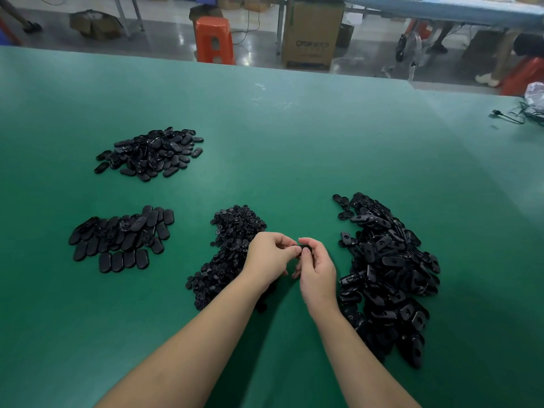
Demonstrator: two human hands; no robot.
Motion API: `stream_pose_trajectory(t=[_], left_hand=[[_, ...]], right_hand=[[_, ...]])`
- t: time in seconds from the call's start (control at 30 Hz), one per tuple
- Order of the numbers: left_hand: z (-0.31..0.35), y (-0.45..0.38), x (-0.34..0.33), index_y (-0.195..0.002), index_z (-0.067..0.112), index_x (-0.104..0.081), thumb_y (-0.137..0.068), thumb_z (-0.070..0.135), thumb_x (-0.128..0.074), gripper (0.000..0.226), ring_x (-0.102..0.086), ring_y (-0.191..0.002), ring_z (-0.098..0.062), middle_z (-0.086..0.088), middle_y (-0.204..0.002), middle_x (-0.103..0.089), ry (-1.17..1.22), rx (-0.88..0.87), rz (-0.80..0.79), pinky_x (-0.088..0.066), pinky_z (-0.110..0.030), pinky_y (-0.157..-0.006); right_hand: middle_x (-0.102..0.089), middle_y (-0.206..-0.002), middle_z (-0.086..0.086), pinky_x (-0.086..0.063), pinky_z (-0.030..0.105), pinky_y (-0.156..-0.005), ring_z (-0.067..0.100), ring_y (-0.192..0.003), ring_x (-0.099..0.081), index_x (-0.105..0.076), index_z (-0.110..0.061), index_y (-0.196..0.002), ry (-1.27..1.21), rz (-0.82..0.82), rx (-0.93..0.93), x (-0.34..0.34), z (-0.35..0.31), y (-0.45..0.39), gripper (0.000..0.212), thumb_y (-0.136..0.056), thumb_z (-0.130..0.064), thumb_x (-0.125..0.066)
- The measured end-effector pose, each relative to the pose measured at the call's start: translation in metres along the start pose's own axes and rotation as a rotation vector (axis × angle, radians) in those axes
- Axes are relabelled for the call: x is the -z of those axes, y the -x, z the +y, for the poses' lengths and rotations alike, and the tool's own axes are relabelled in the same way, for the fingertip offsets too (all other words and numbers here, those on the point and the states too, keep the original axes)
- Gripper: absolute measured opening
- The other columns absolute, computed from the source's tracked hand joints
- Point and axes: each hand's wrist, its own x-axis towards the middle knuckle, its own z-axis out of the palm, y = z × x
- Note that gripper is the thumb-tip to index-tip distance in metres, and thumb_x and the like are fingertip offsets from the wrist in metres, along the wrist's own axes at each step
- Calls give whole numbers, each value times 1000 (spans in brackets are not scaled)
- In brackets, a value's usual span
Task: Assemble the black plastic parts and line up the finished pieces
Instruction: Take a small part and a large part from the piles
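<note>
My left hand (269, 256) and my right hand (316, 267) meet above the green table (294, 148), both pinching one small black plastic part (303, 248) between their fingertips. Under my left hand lies a heap of small round black pieces (229, 245). A long pile of black oval shells with holes (388, 272) stretches to the right of my right hand. At the left, a group of smooth black oval pieces (120, 238) lies partly lined up in rows. Further back on the left sits another heap of black oval parts (153, 153).
The table's far edge runs across the top. Beyond it, on the floor, stand an orange stool (214, 39) and a cardboard box (312, 33). Black cables (521, 113) lie at the table's right edge.
</note>
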Motion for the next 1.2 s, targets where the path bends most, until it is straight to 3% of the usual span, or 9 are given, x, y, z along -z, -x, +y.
stream_pose_trajectory(t=[0.1,0.23,0.33,0.5,0.7,0.83,0.97,1.1,1.2], left_hand=[[1,0,-1,-89,13,-76,-89,14,-73,3,-55,-39,-10,0,-79,-74,-20,17,4,-44,-20,-45],[0,-1,1,-92,14,-77,-91,15,-70,8,-54,-41,-16,-2,-80,-76,-65,20,-36,-44,-22,-47],[1,-2,1,-90,15,-77,-91,16,-69,8,-54,-39,-15,2,-73,-73,-104,6,-45,-42,-20,-45],[2,-3,-2,-85,18,-74,-90,19,-70,6,-57,-38,-11,5,-70,-70,-163,-2,-24,-40,-18,-42],[3,1,-9,-87,17,-69,-90,22,-66,6,-58,-60,-4,7,-77,-67,-277,-65,11,-42,-16,-55],[3,2,-13,-92,16,-69,-92,21,-63,8,-57,-68,-4,6,-81,-67,-299,-104,27,-39,-13,-56],[4,2,-7,-96,16,-72,-96,19,-61,11,-57,-64,-3,7,-79,-67,-321,-154,0,-39,-10,-57],[3,1,-1,-96,17,-73,-97,19,-61,12,-59,-57,-3,8,-76,-67,-354,-176,-27,-44,-16,-58],[5,2,2,-103,18,-72,-93,17,-62,14,-64,-66,-6,5,-84,-72,-402,-225,-46,-53,-26,-71]], right_hand=[[-64,-71,-5,-50,38,-60,14,-58,-54,-63,-32,-98,23,4,12,1,0,0,25,-103,-12,-49],[-62,-64,-11,-47,25,-53,7,-52,-53,-62,-31,-96,33,-3,17,0,0,0,26,-104,-11,-47],[-62,-66,-10,-47,26,-54,8,-54,-54,-62,-30,-96,35,5,15,1,-1,1,26,-104,-10,-47],[-69,-92,-2,-53,41,-74,23,-80,-64,-63,-28,-100,58,10,5,0,0,0,24,-103,-10,-48],[-69,-99,-12,-52,27,-83,7,-96,-65,-60,-37,-97,95,21,27,0,1,0,32,-101,-7,-52],[-69,-93,-20,-50,17,-77,2,-92,-66,-60,-39,-96,60,24,30,0,2,-1,32,-101,-8,-52],[-68,-94,-21,-51,23,-77,5,-90,-66,-60,-37,-96,40,41,52,2,3,-1,28,-101,-10,-54],[-68,-93,-19,-53,28,-76,7,-88,-66,-59,-36,-96,49,27,71,0,4,-1,27,-102,-10,-54],[-66,-95,-22,-49,18,-73,3,-90,-64,-57,-37,-99,64,13,75,0,3,0,27,-103,-11,-50]])
